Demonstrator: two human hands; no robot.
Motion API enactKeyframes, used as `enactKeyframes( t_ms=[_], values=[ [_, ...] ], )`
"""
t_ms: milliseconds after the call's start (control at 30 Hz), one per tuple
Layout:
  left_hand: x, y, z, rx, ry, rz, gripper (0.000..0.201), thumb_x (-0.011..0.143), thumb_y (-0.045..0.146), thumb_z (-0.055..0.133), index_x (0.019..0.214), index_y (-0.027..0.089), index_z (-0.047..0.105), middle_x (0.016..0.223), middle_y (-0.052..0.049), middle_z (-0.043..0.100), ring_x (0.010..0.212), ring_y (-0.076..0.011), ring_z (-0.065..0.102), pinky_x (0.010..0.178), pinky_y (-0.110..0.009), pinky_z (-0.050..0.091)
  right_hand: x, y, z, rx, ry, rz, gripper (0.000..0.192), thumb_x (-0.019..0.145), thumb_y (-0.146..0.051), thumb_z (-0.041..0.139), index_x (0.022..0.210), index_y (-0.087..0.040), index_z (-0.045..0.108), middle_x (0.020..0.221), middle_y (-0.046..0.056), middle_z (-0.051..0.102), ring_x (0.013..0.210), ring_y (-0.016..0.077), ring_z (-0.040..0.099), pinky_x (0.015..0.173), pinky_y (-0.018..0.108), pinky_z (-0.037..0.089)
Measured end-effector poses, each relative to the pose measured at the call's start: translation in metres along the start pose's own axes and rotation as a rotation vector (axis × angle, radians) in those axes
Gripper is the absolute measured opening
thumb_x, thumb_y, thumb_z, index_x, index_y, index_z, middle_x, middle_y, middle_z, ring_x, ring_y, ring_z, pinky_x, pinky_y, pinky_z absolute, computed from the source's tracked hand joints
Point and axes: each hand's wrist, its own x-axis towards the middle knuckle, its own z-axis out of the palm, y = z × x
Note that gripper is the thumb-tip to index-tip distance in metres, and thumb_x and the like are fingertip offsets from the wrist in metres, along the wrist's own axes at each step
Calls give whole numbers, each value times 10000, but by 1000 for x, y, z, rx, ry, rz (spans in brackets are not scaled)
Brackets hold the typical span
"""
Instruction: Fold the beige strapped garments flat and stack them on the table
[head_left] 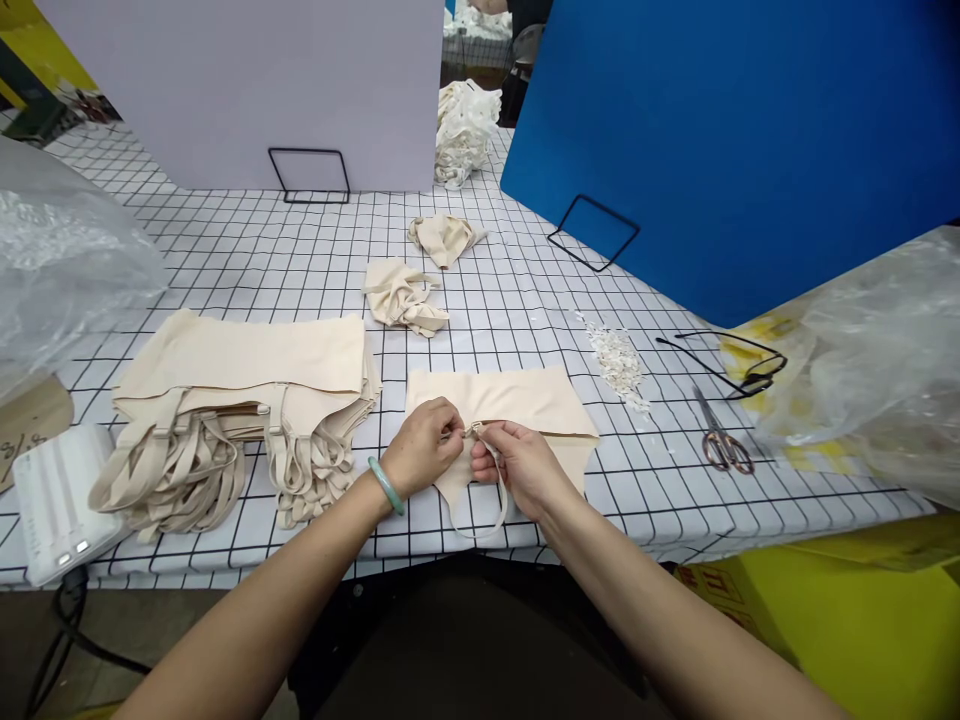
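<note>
Beige garment [517, 400] is lying flat near the desk's front edge; soft, light, floppy, best pinched at its strap [480, 500]. Left hand [424, 445] and right hand [521, 465] are both pinching the strap's small buckle. Folded stack [247, 370] is sitting left, scissors [721, 440] right.

Both bare arms reach forward and come close together over the near edge of the tabletop [225, 250]. The left hand [426, 446] is curled, fingers bent in a small pinch. The right hand [521, 462] sits just beside it, fingers pinched too, fingertips almost touching. A green bangle [385, 485] rings the left wrist.
</note>
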Motion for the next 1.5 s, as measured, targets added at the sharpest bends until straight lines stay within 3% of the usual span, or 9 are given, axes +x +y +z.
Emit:
enactKeyframes(
  t_ms=[300, 467, 967, 1133, 1233, 1333, 1500],
  values=[
    [0, 1, 0, -12, 13, -14, 158, 819, 83, 510, 699, 185, 514, 765, -13, 573, 706, -141, 521, 663, -281, 439, -1, 3, 2, -4, -36, 33, 100, 791, -185, 670, 724, -139, 612, 591, 17, 634, 456, 93, 577, 442, 201, 523],
    [0, 1, -1, -15, -5, -14, 162, 821, 82, 505, 697, 186, 511, 788, -21, 587, 710, -141, 522, 671, -288, 446, 1, 0, 2, 5, -13, 8, 48, 794, -156, 642, 759, -136, 616, 579, 11, 627, 450, 97, 571, 443, 209, 523],
    [0, 1, 1, -24, 3, -27, 163, 823, 91, 512, 695, 191, 502, 771, -13, 573, 714, -146, 519, 671, -284, 430, -3, 0, 8, -75, -46, 45, 128, 831, -160, 597, 705, -145, 584, 552, 4, 611, 423, 94, 552, 421, 204, 491],
    [-2, -1, 1, -17, 19, -8, 163, 827, 89, 519, 698, 190, 521, 772, -16, 582, 729, -151, 539, 690, -290, 457, -12, 3, 8, -10, -44, 99, 146, 853, -171, 589, 710, -141, 587, 569, 9, 610, 439, 91, 551, 451, 207, 495],
    [-5, -5, -2, -35, -9, 53, 138, 804, 65, 525, 759, 186, 574, 845, -36, 631, 805, -166, 586, 751, -309, 498, -34, 9, -5, 33, -141, 150, 157, 859, -274, 647, 773, -144, 627, 641, 26, 647, 512, 110, 591, 523, 235, 528],
    [-8, -7, -5, -40, -48, 107, 212, 767, 33, 529, 883, 175, 638, 988, -65, 678, 949, -193, 624, 877, -352, 523, -64, 20, -19, 69, -242, 177, 259, 802, -392, 750, 847, -147, 677, 728, 38, 682, 666, 126, 641, 695, 249, 555],
    [-14, -4, -10, 36, -82, 148, 252, 811, 52, 499, 936, 166, 687, 1067, -87, 695, 1032, -214, 640, 957, -393, 532, -92, 39, -32, 180, -259, 241, 419, 745, -408, 810, 1069, -170, 691, 1038, 90, 729, 1064, 208, 660, 1013, 336, 479]
  ],
)
